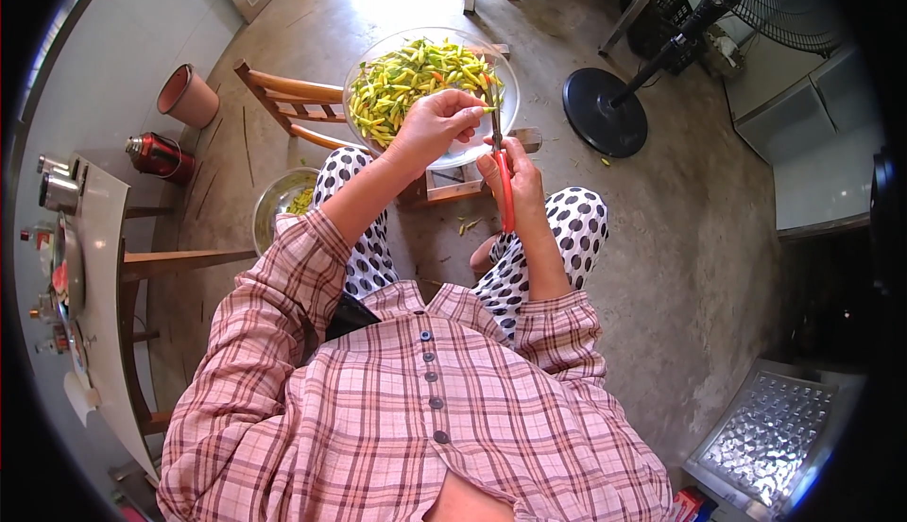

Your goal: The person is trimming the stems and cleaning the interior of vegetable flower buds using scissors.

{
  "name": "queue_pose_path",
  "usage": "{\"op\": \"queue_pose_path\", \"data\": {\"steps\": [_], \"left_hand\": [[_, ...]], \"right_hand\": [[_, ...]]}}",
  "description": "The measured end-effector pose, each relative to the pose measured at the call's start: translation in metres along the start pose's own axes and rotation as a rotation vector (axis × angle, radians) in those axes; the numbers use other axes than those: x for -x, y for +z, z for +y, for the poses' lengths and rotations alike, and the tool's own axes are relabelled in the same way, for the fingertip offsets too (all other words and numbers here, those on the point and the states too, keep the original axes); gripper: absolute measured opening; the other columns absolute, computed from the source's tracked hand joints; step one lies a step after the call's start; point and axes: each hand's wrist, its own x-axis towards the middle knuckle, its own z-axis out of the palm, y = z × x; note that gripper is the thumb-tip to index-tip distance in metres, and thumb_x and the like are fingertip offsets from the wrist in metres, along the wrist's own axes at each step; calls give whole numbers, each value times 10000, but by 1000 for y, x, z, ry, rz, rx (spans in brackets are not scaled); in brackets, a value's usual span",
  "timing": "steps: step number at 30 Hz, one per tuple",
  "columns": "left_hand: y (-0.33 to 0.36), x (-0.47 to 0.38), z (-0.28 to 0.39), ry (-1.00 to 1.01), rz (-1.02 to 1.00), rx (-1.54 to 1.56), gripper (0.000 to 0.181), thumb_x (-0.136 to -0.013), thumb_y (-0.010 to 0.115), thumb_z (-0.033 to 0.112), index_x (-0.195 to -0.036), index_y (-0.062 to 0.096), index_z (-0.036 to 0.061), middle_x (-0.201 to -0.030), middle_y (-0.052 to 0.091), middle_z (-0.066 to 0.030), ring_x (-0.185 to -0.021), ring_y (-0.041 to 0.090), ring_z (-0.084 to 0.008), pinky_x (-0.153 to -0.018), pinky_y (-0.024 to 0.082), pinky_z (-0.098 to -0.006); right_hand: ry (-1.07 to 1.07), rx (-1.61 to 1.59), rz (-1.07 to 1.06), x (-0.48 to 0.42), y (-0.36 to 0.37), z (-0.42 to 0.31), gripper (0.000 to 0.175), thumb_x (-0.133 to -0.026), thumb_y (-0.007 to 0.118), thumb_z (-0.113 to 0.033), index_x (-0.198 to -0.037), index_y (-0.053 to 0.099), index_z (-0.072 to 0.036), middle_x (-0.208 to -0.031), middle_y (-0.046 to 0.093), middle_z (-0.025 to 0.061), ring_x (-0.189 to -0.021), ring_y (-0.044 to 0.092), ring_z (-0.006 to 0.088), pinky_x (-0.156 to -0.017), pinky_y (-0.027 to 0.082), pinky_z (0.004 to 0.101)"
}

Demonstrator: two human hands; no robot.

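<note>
Between the thumb and fingers of my left hand is a small yellow-green chili pepper, its end beside the scissor blades. My right hand grips red-handled scissors, blades pointing away from me; whether the blades are parted cannot be made out. Beneath both hands sits a wide clear basin holding a heap of yellow-green chili peppers with a few red ones. The basin rests on a wooden chair. A metal bowl with more peppers stands on the floor by my left knee, partly hidden by my sleeve.
A black fan base stands on the concrete floor at the right. Toward the left are a pink bucket, a red thermos flask and a table with dishes. Some pepper bits lie near my foot.
</note>
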Motion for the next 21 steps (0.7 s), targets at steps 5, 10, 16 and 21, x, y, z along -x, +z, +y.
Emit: {"op": "queue_pose_path", "data": {"steps": [5, 10, 16, 21], "left_hand": [[5, -7, -4, 186, 19, -193, 188, -934, 678, 160, -1006, 710, -12, -775, 661, -23, -671, 598, -73, -618, 500, -231], [13, -13, 7, 190, 22, -355, 220, -923, 697, 182, -1019, 708, -15, -772, 651, -21, -665, 582, -73, -605, 486, -240], [25, -26, 12, 97, -33, -371, 244, -925, 697, 188, -1050, 694, -21, -817, 657, -20, -697, 593, -76, -643, 507, -239], [20, -33, 2, -10, -45, -177, 235, -927, 688, 151, -1088, 677, -19, -893, 675, -45, -769, 629, -97, -728, 545, -244]], "right_hand": [[28, -10, 29, 0, -1, 4, 512, -901, 684, -500, -1148, 621, -56, -718, 572, 9, -636, 518, 86, -597, 430, 236], [17, -19, 80, -1, -3, 10, 475, -906, 689, -474, -1109, 629, -49, -708, 587, 7, -601, 534, 77, -554, 436, 221], [95, -38, 145, -4, -3, 21, 404, -914, 690, -442, -1013, 629, -56, -703, 611, 15, -552, 547, 64, -472, 411, 199], [159, -107, 198, -3, -1, 8, 422, -914, 693, -442, -896, 617, -27, -615, 588, 20, -532, 547, 73, -492, 423, 229]]}}
